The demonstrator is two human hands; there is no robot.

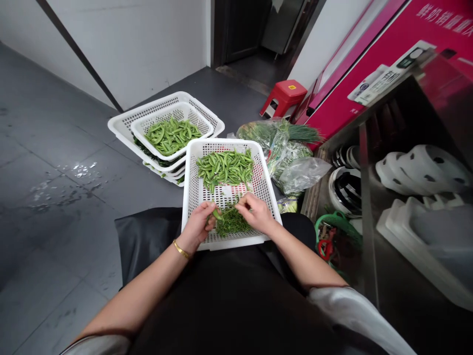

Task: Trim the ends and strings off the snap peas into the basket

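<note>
Grip: left hand (197,224) pinches 1 pea pod (217,214), right hand (254,213) pinches its string (228,210) | pod at basket's (192,167) near end, over trimmings (231,226) | step: stringing, apparently | next calls for a steady pull along the seam

Restaurant back area: veg baskets (121,125), steel counter (369,197).

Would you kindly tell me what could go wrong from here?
1. The white basket rests on the lap with neither hand steadying it, as the left hand and right hand both pinch one pod; it may tip.
2. The trimmings lie close to the pea pile and could mix.
3. The wet patch on the floor could cause a slip.
</note>
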